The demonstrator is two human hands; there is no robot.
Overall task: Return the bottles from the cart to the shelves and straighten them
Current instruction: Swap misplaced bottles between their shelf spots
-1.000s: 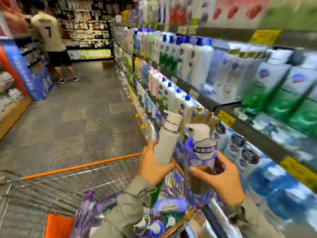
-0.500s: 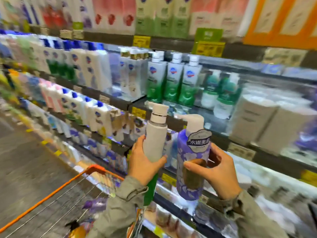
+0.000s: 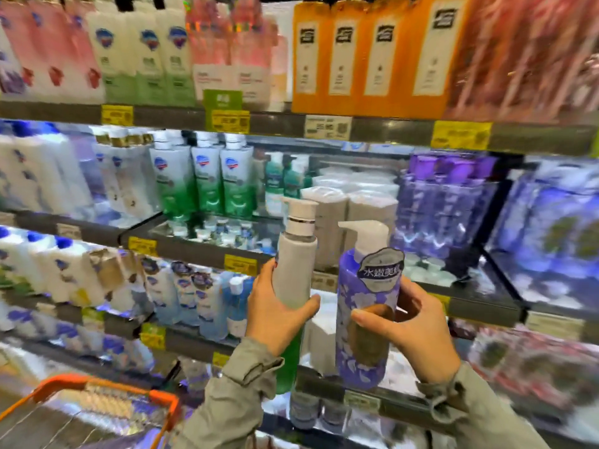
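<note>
Our left hand (image 3: 275,315) is curled round the white-and-green pump bottle (image 3: 296,264), thumb across the front, gripping it about mid-body. Our right hand (image 3: 418,332) grips the purple pump bottle (image 3: 366,319), thumb on the front, fingers behind. Both bottles are upright and side by side in the air in front of the shelves (image 3: 194,251), not on any shelf yet; we can't tell if they touch. Risks, as we judge them: w/ both hands full, neither is free to open a slot or steady neighbours, so pushing a bottle in could topple the tightly packed rows. The pump heads stick out & could catch a shelf edge or each other. A one-handed grip on a tall smooth bottle could slip, esp. while tilting it in. A wrong slot is possible too, since much of the view is blurred & labels are hard to read. Around us: green-and-white bottles (image 3: 207,179) on the middle shelf up-left, purple-capped bottles (image 3: 447,202) to the right, orange bottles (image 3: 343,59) on top, yellow price tags (image 3: 240,264) on the edges. White wrapped packs (image 3: 334,215) sit right behind the held bottles, so that spot looks taken. The cart (image 3: 162,396) is bottom left, near our left sleeve, so there's little room to step that way.
</note>
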